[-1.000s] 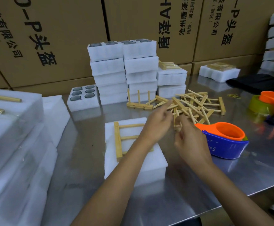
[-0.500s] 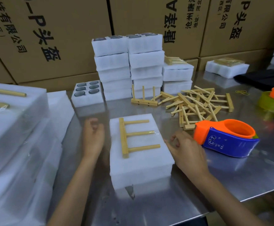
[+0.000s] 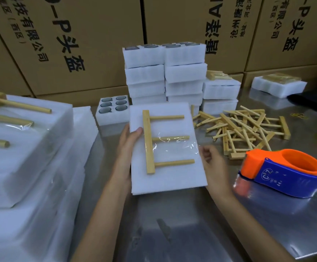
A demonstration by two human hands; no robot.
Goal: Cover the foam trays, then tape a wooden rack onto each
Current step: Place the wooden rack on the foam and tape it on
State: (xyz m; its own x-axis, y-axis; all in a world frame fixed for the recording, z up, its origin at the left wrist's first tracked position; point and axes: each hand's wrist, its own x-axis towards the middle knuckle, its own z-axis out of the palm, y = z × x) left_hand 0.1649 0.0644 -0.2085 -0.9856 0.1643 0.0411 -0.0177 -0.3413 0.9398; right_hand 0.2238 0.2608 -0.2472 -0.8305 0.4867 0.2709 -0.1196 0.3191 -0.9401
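foam tray (image 3: 165, 178) with its taped wooden rack (image 3: 150, 146) is gripped at both sides by the left hand (image 3: 129, 148) and right hand (image 3: 210, 163), lifted off the worktop (image 3: 191, 233), probably for stacking.

backdrop: stacked cardboard cartons (image 3: 89, 44), black printed text
surface: reflective steel surface (image 3: 191, 224)
light: soft, even glare

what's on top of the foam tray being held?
A wooden rack lies flat on the covered foam tray, clear tape across its middle prong. The tray's contents are hidden by the cover.
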